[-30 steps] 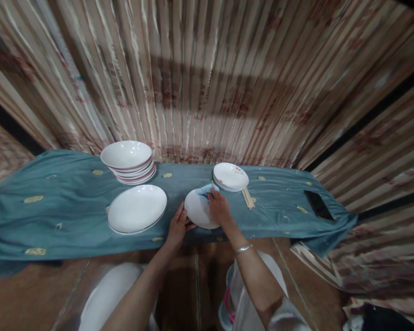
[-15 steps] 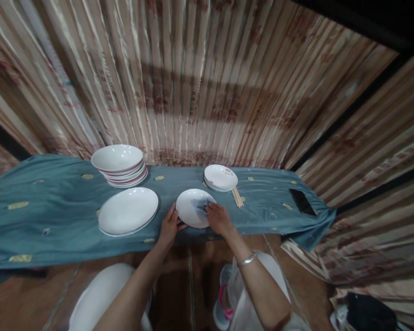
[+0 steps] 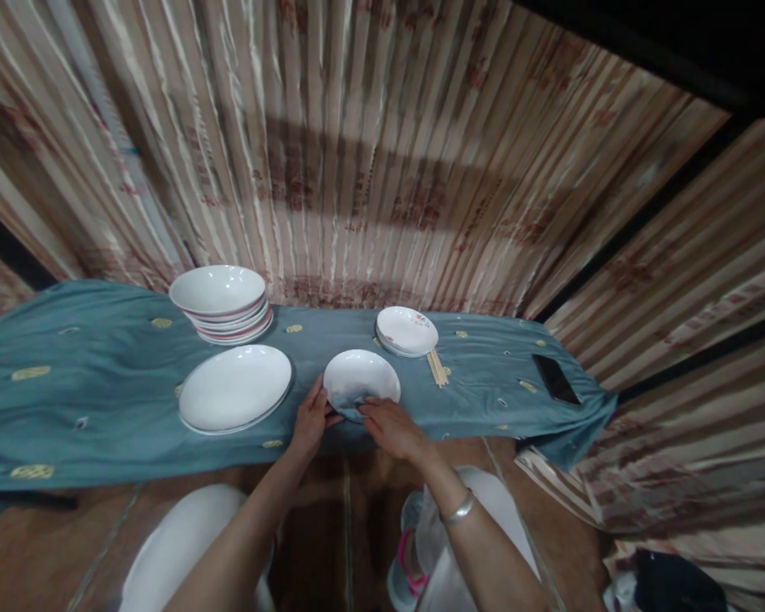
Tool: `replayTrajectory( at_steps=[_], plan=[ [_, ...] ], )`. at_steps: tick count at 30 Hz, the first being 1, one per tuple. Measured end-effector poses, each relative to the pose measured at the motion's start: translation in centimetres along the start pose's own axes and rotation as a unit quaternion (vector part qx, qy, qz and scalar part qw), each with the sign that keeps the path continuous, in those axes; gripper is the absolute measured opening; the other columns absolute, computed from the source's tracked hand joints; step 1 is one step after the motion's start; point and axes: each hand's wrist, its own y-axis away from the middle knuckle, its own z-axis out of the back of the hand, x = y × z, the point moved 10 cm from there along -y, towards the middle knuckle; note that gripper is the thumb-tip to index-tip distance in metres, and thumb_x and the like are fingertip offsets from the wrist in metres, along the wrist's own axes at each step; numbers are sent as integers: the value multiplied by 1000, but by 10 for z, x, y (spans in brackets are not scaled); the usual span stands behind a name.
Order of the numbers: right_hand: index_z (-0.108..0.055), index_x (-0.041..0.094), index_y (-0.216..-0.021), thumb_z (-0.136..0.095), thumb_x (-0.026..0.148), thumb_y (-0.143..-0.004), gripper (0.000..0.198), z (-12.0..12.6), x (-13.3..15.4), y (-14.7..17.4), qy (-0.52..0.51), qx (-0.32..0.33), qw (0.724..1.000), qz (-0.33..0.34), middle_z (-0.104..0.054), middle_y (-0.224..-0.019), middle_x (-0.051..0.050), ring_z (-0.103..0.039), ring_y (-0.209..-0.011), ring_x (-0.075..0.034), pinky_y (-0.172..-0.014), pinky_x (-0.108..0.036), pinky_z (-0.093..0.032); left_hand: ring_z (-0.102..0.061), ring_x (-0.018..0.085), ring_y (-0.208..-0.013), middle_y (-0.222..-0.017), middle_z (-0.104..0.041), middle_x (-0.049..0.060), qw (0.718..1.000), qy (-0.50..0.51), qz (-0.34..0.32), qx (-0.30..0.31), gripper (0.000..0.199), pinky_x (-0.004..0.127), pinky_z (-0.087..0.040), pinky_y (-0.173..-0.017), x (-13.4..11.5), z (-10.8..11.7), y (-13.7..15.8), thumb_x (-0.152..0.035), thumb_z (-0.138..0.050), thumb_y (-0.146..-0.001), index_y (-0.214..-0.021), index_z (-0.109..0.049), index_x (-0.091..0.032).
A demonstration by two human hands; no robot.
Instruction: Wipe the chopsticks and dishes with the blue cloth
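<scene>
A round white plate (image 3: 365,370) is in front of me near the table's front edge. My left hand (image 3: 312,418) grips its left rim, fingers curled at the edge and partly hidden beneath. My right hand (image 3: 392,427) is over the lower part of the plate, its fingers closed on a thin grey-blue cloth (image 3: 350,401) pressed against the surface. A silver bangle circles the right wrist. Left of my left hand lie stacked oval white plates (image 3: 235,388). Small flower-patterned plates (image 3: 406,330) are stacked behind the right hand, with wooden chopsticks (image 3: 438,369) beside them.
Several white bowls with red bands (image 3: 218,293) stand stacked at the back left. A black phone (image 3: 556,379) lies toward the right end of the teal tablecloth (image 3: 484,399). Pleated curtains (image 3: 370,187) hang right behind the table. A bucket with a pink handle (image 3: 408,561) is on the floor.
My right hand has slid the cloth from the plate's right side down and left to its near side. My left hand keeps its grip on the rim.
</scene>
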Motion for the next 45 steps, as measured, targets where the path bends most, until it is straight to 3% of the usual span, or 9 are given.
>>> replayTrajectory(
  at_steps=[5,10,17,21,26,30,35,40,45],
  plan=[
    [-64,14,-108,-46,15,-88,28,2,20,-5,-46,-16,998,49,-63,-119,-11,-58,-108,-21,-96,-34,-43,-68,16,-74,-112,-66,12,1000,-6,-6,3,49,28,-57,-58,-4,-2,3,-24,-52,-86,-135,-47,-18],
    [-62,13,-113,-44,12,-87,31,-1,30,-15,-92,-24,993,65,-59,-125,-13,-55,-113,-21,-99,-36,-42,-67,16,-74,-109,-67,11,999,-21,-24,12,50,27,-56,-58,-6,-2,3,-26,-50,-86,-136,-45,-17],
    [-49,8,-130,-38,16,-89,43,-16,28,-41,-156,-53,983,75,-46,-139,-16,-39,-131,-22,-111,-39,-31,-64,23,-98,-129,-57,11,1000,-12,-24,9,49,30,-58,-64,3,4,-4,-27,-52,-85,-133,-48,-20],
    [-31,6,-141,-33,11,-87,54,-18,31,-57,-142,-82,984,77,-35,-146,-17,-29,-137,-21,-112,-40,-29,-61,25,-106,-132,-55,12,999,-22,-32,11,44,32,-57,-71,4,5,-7,-25,-51,-84,-127,-53,-18],
    [-32,10,-142,-36,16,-90,53,-11,29,-76,-53,-111,992,35,-27,-149,-19,-29,-136,-26,-107,-44,-34,-63,26,-102,-120,-63,14,1000,-26,-10,-11,40,35,-57,-75,4,7,-4,-22,-51,-85,-124,-56,-14],
    [-34,16,-141,-39,22,-90,52,-2,15,-89,7,-123,992,-21,-26,-151,-13,-27,-136,-30,-103,-47,-35,-67,23,-89,-122,-62,14,1000,-26,12,-10,51,33,-58,-64,4,5,0,-22,-48,-87,-137,-42,-18],
    [-35,16,-141,-33,13,-89,52,7,-16,-93,61,-150,983,-87,-32,-149,-10,-28,-136,-29,-104,-45,-31,-67,20,-88,-136,-51,13,999,-37,3,13,51,30,-57,-63,2,2,1,-24,-48,-87,-138,-42,-22],
    [-38,16,-139,-32,12,-89,51,10,-51,-79,98,-160,974,-131,-37,-146,-12,-35,-130,-27,-101,-43,-34,-65,23,-98,-140,-46,12,1000,-18,15,17,53,32,-58,-65,3,2,1,-26,-49,-87,-139,-40,-24],
    [-42,13,-135,-35,7,-86,50,5,-79,-55,111,-123,975,-149,-39,-144,-13,-39,-128,-23,-101,-38,-36,-64,24,-100,-138,-48,13,999,-27,19,15,55,33,-58,-68,2,1,1,-28,-51,-86,-140,-38,-25]
  ],
)
